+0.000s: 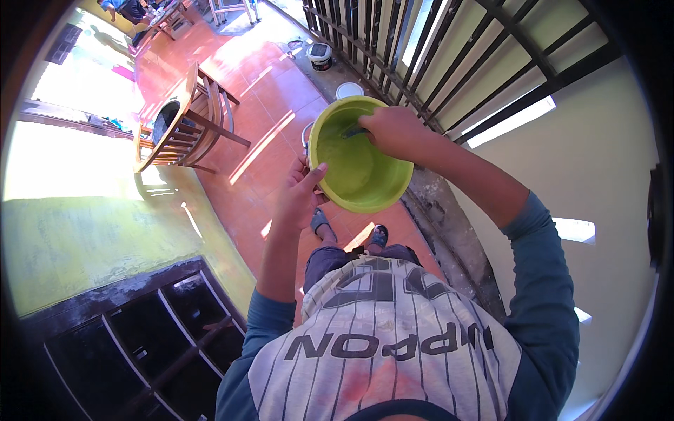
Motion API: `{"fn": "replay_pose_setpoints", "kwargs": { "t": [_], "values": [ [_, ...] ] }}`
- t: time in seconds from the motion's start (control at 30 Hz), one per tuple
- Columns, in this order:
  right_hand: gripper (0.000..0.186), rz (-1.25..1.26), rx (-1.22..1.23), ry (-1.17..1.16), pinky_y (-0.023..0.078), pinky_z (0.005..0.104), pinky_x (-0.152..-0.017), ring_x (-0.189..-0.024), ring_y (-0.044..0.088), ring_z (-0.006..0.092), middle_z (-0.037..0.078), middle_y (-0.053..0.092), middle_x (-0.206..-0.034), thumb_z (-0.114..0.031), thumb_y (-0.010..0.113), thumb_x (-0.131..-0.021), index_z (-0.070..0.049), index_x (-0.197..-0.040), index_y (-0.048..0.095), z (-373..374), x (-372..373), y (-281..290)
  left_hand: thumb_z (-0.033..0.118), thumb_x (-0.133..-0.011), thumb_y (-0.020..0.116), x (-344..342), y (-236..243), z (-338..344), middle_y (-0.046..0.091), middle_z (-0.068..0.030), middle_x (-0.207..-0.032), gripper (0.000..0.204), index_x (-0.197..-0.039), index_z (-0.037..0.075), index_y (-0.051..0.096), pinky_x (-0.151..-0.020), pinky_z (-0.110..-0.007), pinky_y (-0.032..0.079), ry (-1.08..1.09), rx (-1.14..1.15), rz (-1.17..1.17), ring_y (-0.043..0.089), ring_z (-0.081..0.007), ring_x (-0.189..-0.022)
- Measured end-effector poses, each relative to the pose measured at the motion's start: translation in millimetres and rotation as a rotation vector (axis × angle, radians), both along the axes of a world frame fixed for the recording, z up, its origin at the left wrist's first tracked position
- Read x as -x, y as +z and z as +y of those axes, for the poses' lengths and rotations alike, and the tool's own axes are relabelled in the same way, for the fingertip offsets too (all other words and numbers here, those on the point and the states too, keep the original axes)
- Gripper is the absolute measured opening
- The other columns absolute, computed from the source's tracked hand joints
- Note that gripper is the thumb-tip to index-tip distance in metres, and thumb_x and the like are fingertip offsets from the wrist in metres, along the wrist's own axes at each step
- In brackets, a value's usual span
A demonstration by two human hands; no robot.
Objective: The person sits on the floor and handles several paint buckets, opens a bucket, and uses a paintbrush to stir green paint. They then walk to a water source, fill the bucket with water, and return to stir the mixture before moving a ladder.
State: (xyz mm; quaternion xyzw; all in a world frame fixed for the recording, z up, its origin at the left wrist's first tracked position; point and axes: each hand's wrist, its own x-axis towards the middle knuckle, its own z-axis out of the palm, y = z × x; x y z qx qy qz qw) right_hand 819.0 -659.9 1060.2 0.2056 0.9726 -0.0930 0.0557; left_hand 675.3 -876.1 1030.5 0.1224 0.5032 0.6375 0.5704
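Observation:
A yellow-green bucket [359,184] is held up in front of my body, its open mouth tilted so that I see inside. My left hand [303,189] grips the bucket's left rim, thumb over the edge and fingers round the outside. Over the upper right rim reaches my right hand [388,132], closed round a small grey-blue tool [353,131]. The tool's end shows inside the bucket; its kind cannot be made out, since the fist hides the rest.
A wooden chair [200,116] with a dark round thing on its seat stands at the left on orange tiles [263,144]. Beyond the bucket are a white lid [349,90] and a small pail [320,57]. Dark metal bars [449,59] run along the right. Another person [130,10] is far left.

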Motion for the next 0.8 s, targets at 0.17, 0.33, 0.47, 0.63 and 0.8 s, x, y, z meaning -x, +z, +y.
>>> {"fn": "replay_pose_setpoints", "kwargs": {
  "t": [0.17, 0.33, 0.47, 0.63, 0.8],
  "values": [
    [0.021, -0.137, -0.051, 0.103, 0.058, 0.0476, -0.072, -0.085, 0.071, 0.0340, 0.014, 0.069, -0.086, -0.016, 0.065, -0.086, -0.012, -0.105, 0.071, -6, 57, -13, 0.022, -0.101, 0.066, 57, 1, -2, 0.066, -0.0028, -0.104, 0.023, -0.114, 0.010, 0.053, -0.075, -0.034, 0.060, -0.082, -0.007, 0.067, 0.068, -0.0119, -0.090],
    [0.020, -0.294, -0.036, 0.053, 0.057, 0.0483, -0.071, -0.084, 0.071, 0.0348, 0.014, 0.069, -0.083, -0.016, 0.063, -0.089, -0.010, -0.107, 0.069, -28, 94, 17, 0.022, -0.101, 0.065, 112, 7, -2, 0.066, -0.0006, -0.095, 0.019, -0.107, 0.010, 0.052, -0.070, -0.030, 0.060, -0.090, -0.022, 0.111, 0.067, -0.0088, -0.082],
    [0.019, -0.250, -0.025, -0.089, 0.055, 0.0502, -0.070, -0.083, 0.070, 0.0360, 0.016, 0.069, -0.081, -0.016, 0.063, -0.091, -0.009, -0.108, 0.068, -47, 97, 52, 0.019, -0.101, 0.066, 149, 10, 4, 0.065, -0.0010, -0.090, 0.019, -0.105, 0.009, 0.052, -0.065, -0.027, 0.058, -0.077, -0.047, 0.100, 0.066, -0.0078, -0.075],
    [0.021, -0.227, 0.126, -0.268, 0.053, 0.0520, -0.071, -0.078, 0.068, 0.0398, 0.019, 0.067, -0.079, -0.017, 0.064, -0.092, -0.009, -0.111, 0.068, -92, 100, 72, 0.017, -0.101, 0.066, 176, 3, 9, 0.064, -0.0010, -0.087, 0.017, -0.102, 0.007, 0.052, -0.058, -0.025, 0.056, -0.034, -0.084, 0.103, 0.064, -0.0065, -0.071],
    [0.021, -0.021, 0.348, -0.330, 0.052, 0.0484, -0.070, -0.075, 0.068, 0.0390, 0.020, 0.067, -0.076, -0.019, 0.065, -0.092, -0.007, -0.109, 0.069, -116, 109, 78, 0.016, -0.101, 0.066, 193, -8, 10, 0.064, -0.0009, -0.085, 0.017, -0.102, 0.007, 0.052, -0.058, -0.025, 0.056, -0.080, -0.070, 0.136, 0.064, -0.0065, -0.070]
  ]
}}
